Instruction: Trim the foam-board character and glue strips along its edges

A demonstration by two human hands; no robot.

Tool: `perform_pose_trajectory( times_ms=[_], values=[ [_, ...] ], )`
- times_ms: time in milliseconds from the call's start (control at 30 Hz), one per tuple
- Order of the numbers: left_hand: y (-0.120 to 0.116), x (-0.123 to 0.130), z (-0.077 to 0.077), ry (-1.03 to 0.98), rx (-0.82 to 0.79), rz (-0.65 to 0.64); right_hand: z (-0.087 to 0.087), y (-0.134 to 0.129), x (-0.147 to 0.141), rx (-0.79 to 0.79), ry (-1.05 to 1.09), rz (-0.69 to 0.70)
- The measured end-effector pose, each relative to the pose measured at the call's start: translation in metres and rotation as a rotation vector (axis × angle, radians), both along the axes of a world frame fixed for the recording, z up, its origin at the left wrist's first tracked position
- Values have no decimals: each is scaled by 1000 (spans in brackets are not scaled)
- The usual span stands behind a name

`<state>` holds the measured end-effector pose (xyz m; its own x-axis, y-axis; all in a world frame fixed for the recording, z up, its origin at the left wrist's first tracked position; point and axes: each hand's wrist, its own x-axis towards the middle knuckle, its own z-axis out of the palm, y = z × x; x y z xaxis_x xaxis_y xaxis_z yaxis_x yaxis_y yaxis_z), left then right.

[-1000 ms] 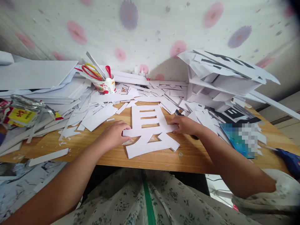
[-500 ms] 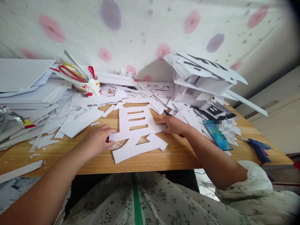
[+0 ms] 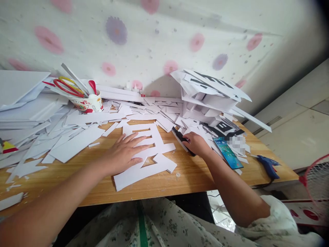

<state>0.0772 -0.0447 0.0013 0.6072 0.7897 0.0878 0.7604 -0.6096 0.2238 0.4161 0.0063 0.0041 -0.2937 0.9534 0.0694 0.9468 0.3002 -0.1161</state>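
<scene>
A white foam-board cut-out shaped like a Chinese character (image 3: 156,164) lies flat on the wooden table, with slots through its upper part. Spread over its left side, my left hand (image 3: 123,151) presses down with fingers apart, covering some of it. To the right of the cut-out, the fingers of my right hand (image 3: 196,143) are closed on a black utility knife (image 3: 178,133) lying low at the table. Part of the knife is hidden under that hand.
White board scraps (image 3: 77,139) cover the back and left. A paper cup (image 3: 89,104) holds scissors (image 3: 68,87). A phone (image 3: 227,152) and blue glue gun (image 3: 268,166) lie at right, before a white board structure (image 3: 208,99). Table edge (image 3: 164,193) is close to me.
My left hand has gone from gripping the cut-out's left edge to lying flat on it. My right hand has let go of its right end and taken hold of the utility knife.
</scene>
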Motion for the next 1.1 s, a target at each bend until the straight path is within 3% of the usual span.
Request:
perform_pose_trajectory(
  times_ms=[267, 467, 533, 633, 767, 933, 1100],
  values=[
    [7, -8, -25, 74, -96, -55, -2, -4, -11, -56, -107, -44],
    [6, -6, -27, 62, -169, -54, -4, 0, -10, -111, -75, -11],
    [6, -5, -27, 61, -184, -47, -2, -4, -5, -134, 108, -47],
    [6, -5, -28, 50, -194, -43, 5, -19, 2, -256, 635, -154],
    [6, -6, -32, 19, -194, -58, 11, -48, -2, -396, 1249, -120],
    [6, -6, -35, 15, -175, -54, 1, -77, -26, -483, 1409, -207],
    [4, -5, -32, 4, -171, -44, -16, -104, -56, -526, 1548, -20]
  ],
)
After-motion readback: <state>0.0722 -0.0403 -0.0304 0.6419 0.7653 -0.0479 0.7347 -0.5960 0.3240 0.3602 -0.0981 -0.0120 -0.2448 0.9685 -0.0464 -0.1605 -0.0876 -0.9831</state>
